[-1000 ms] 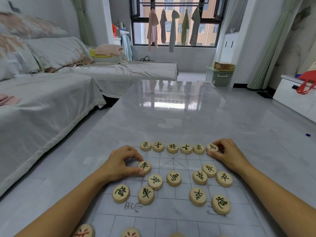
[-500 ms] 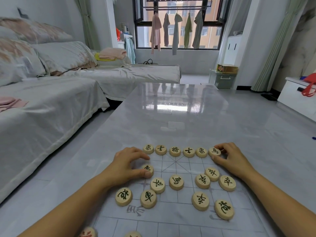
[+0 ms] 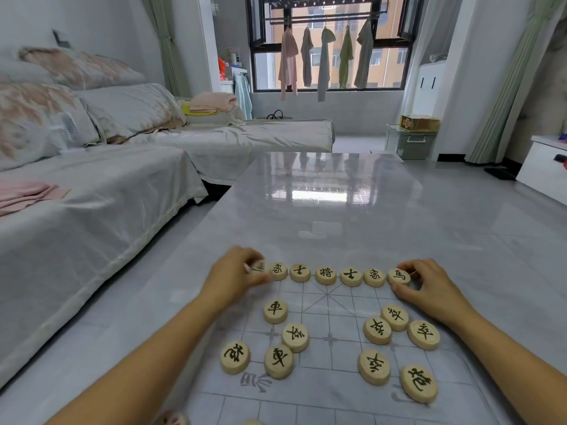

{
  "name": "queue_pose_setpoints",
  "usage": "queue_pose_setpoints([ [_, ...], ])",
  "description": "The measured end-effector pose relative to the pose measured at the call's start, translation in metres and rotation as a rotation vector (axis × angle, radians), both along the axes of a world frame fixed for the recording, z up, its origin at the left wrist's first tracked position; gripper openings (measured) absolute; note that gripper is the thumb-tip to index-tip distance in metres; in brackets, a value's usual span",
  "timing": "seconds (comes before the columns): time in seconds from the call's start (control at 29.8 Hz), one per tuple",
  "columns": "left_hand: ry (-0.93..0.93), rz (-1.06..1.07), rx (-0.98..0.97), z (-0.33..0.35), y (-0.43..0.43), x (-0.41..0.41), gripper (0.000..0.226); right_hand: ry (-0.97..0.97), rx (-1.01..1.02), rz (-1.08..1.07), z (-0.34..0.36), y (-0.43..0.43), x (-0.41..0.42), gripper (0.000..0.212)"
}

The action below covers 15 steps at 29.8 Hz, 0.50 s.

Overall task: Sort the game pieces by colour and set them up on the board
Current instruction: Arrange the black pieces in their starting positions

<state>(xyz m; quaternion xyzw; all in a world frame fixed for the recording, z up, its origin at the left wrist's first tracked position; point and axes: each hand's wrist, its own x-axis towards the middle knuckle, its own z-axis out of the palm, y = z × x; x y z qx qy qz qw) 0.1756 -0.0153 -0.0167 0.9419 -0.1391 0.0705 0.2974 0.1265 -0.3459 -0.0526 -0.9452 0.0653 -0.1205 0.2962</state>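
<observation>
A translucent grid board (image 3: pixel 331 366) lies on the glossy grey table. Several round wooden pieces with black characters form a row (image 3: pixel 325 275) along the board's far edge. My left hand (image 3: pixel 236 276) pinches a blurred piece (image 3: pixel 258 266) at the left end of that row. At the right end, my right hand (image 3: pixel 429 286) grips the horse piece (image 3: pixel 399 276) between thumb and fingers. Loose black-lettered pieces lie nearer me in two groups, left (image 3: pixel 278 361) and right (image 3: pixel 377 330).
Two pieces barely show at the bottom edge (image 3: pixel 171 420). The table (image 3: pixel 337 216) stretches far ahead of the board. A covered sofa (image 3: pixel 92 194) runs along the left, and a white cabinet (image 3: pixel 543 167) stands at the right.
My left hand left the chariot piece, and the horse piece from the board's middle is gone; the hand now holds a piece at the far row's left end. My right hand stayed.
</observation>
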Motion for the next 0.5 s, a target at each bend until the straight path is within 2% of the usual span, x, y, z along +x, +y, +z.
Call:
queue_pose_setpoints([
  [0.07,0.036,0.105,0.042,-0.006,0.016,0.019,0.042,-0.001,0.0,-0.002,0.0,0.0,0.0,0.037],
  [0.17,0.08,0.089,0.062,-0.019,0.014,0.027,0.045,0.003,-0.013,0.0,0.0,0.0,0.0,0.04],
  [0.3,0.124,0.046,-0.068,-0.027,0.018,0.025,0.057,0.008,0.004,0.001,-0.001,0.0,0.0,0.041],
  [0.5,0.108,0.033,-0.133,-0.029,0.021,0.029,0.042,-0.004,-0.007,0.01,-0.001,0.0,0.0,0.036],
])
